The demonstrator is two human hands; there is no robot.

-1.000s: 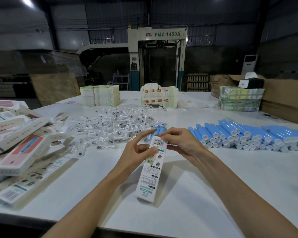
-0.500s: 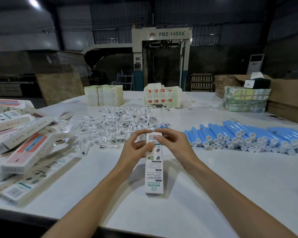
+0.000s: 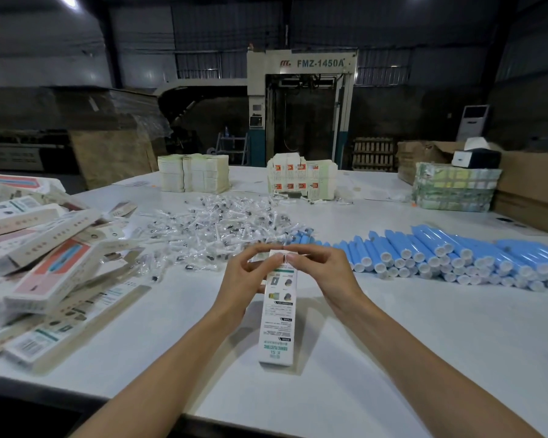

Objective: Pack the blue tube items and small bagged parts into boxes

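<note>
Fingers [image 3: 257, 252] of the left hand [image 3: 244, 279] and right hand [image 3: 325, 275] pinch the far end of a long white printed cardboard box [image 3: 277, 330] above the white worktop [image 3: 408, 343]. On my feed its flap is hidden, possibly half folded. Behind lie small clear bagged parts [image 3: 215, 229] and blue plastic tubes [image 3: 440, 254], their row cut off at right. Heaped printed cardboard boxes [image 3: 45, 263] leave frame at left.

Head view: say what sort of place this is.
Likely a factory packing floor: a large machine marked FMZ-1450A stands behind a work table heaped with blue tubes, bagged parts and printed boxes.
</note>
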